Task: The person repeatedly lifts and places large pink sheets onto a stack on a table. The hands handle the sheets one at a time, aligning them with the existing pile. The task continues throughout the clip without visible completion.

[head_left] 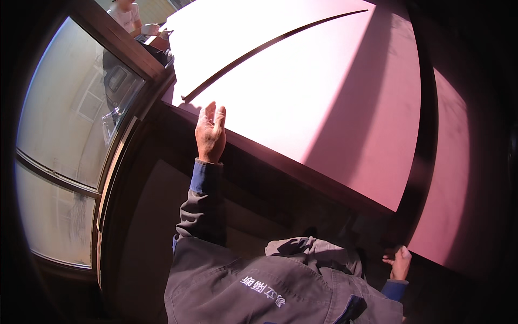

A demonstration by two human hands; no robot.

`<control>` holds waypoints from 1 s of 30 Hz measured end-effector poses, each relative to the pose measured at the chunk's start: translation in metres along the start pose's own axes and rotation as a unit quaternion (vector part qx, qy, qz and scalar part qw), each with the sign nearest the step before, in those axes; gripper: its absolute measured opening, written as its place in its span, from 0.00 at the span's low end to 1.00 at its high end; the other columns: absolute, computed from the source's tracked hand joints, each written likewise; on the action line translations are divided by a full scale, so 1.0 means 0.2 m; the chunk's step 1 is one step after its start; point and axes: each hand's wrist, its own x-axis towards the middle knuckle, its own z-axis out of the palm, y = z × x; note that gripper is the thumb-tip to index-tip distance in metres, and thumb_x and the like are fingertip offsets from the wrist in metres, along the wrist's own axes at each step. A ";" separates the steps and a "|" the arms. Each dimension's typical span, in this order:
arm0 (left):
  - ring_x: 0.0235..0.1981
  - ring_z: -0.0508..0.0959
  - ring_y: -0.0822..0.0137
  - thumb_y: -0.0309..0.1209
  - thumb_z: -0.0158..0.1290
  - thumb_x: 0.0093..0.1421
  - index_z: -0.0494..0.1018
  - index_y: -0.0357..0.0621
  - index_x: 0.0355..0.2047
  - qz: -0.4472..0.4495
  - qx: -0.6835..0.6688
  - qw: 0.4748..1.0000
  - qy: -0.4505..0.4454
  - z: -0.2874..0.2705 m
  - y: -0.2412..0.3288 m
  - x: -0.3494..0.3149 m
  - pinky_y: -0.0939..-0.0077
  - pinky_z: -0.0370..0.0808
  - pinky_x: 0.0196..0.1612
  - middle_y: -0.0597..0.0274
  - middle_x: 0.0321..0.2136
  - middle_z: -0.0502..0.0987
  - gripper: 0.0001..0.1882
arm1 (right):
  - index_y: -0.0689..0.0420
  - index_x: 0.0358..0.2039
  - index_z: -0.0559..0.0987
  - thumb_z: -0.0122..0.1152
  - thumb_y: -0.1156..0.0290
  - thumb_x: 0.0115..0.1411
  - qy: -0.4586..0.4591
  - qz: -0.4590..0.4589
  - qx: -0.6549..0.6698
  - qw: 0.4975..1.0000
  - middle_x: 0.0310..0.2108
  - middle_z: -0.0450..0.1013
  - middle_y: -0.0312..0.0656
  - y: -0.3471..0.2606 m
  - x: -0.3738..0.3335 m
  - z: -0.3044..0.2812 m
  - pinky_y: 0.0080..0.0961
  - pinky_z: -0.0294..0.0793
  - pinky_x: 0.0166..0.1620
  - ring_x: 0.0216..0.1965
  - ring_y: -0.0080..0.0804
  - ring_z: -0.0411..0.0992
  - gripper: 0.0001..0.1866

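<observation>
A large pale panel (372,167) lies in front of me, pink in the shade and glaring white in the sun. On it rests a long, thin dark strip (270,44), which looks bowed in this wide view. My left hand (211,135) is raised at the panel's near left edge, fingers up and thumb apart, with nothing seen in it. Whether it touches the edge I cannot tell. Lower right, my right hand (400,263) is beside the near corner of a second pink panel (440,216). Its fingers are spread and partly in shadow; no held thing shows.
A dark gap (424,146) separates the two panels. To the left stands a framed glass window (81,108) with a wooden edge. Beyond it, at the upper left, is another person (127,16) in a white shirt. Deep shadow lies under the panels' near edge.
</observation>
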 end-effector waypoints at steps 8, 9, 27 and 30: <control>0.39 0.79 0.48 0.63 0.52 0.60 0.73 0.19 0.40 -0.178 0.253 0.936 0.169 -0.62 -1.32 0.83 0.56 0.74 0.44 0.35 0.37 0.79 0.44 | 0.66 0.35 0.75 0.51 0.67 0.66 -0.069 0.039 -0.083 0.993 0.30 0.79 0.51 0.17 -0.21 0.35 0.26 0.79 0.26 0.24 0.32 0.77 0.13; 0.30 0.80 0.53 0.64 0.53 0.60 0.77 0.20 0.32 -0.215 0.196 0.949 0.119 -0.64 -1.40 0.88 0.57 0.74 0.36 0.41 0.29 0.81 0.44 | 0.67 0.35 0.75 0.50 0.67 0.66 -0.075 0.042 -0.083 0.993 0.30 0.79 0.51 0.21 -0.26 0.36 0.26 0.79 0.26 0.23 0.32 0.77 0.13; 0.31 0.76 0.78 0.30 0.59 0.63 0.72 0.38 0.42 -0.315 -0.387 0.855 -0.143 -0.34 -0.08 -1.01 0.83 0.74 0.37 0.67 0.32 0.77 0.12 | 0.65 0.58 0.63 0.54 0.48 0.67 -0.392 -0.017 0.315 0.864 0.56 0.69 0.57 -0.19 -0.65 1.01 0.44 0.76 0.54 0.52 0.46 0.73 0.34; 0.29 0.72 0.78 0.32 0.55 0.67 0.70 0.37 0.38 -0.339 -0.427 0.817 -0.185 -0.27 0.22 -1.43 0.81 0.70 0.33 0.70 0.28 0.74 0.09 | 0.64 0.44 0.72 0.55 0.62 0.69 -0.293 -0.112 0.299 0.901 0.43 0.72 0.43 -0.14 -0.81 0.99 0.28 0.73 0.51 0.45 0.27 0.70 0.16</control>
